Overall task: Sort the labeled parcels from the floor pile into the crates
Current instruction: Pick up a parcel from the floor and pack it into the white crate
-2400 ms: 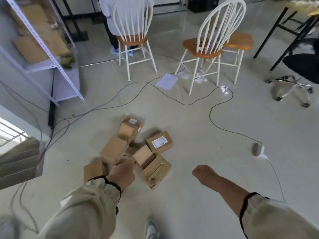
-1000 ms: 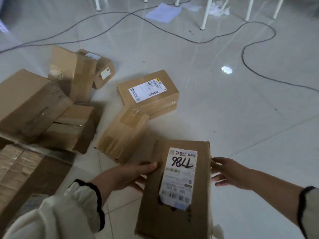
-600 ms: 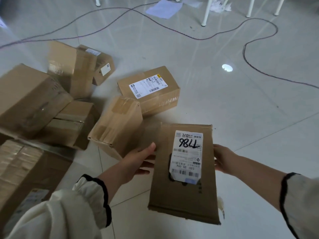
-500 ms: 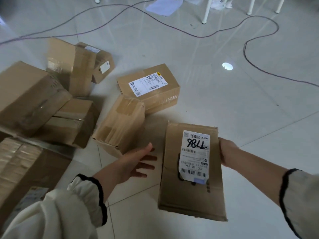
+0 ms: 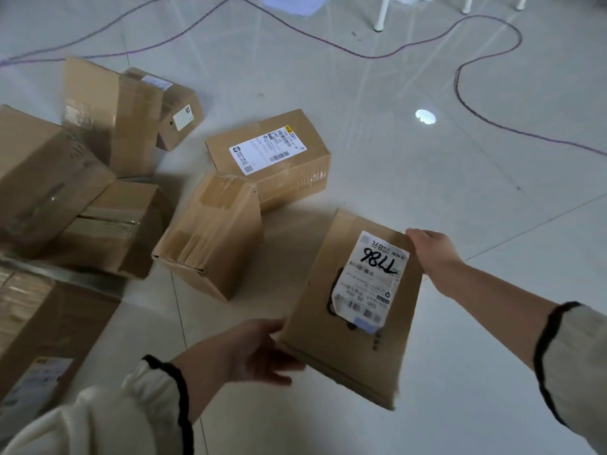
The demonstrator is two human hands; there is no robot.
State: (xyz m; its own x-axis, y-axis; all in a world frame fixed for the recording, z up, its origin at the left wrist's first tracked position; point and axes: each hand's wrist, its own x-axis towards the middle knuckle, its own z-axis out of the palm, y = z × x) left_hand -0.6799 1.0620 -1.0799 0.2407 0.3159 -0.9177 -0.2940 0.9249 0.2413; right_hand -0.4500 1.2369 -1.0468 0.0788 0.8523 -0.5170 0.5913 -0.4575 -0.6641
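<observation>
Fingers (image 5: 414, 232) of right hand (image 5: 433, 252), left hand (image 5: 254, 351) hold closed labeled parcel (image 5: 315, 326).

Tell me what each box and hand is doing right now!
held parcel, up off the floor, label up.
left hand, holds its near edge.
right hand, grips its far corner.
labelled box, flat on the floor, label up, taped shut.
plain box, on the floor, taped shut, no label showing.
cable, lying loose on the floor.

The left hand (image 5: 259, 351) grips the near-left corner and the right hand (image 5: 430, 251) the far-right edge of a labelled parcel (image 5: 315, 310) held above the floor (image 5: 427, 192), boxes (image 5: 210, 231) piled left, a cable (image 5: 455, 82) far right.
</observation>
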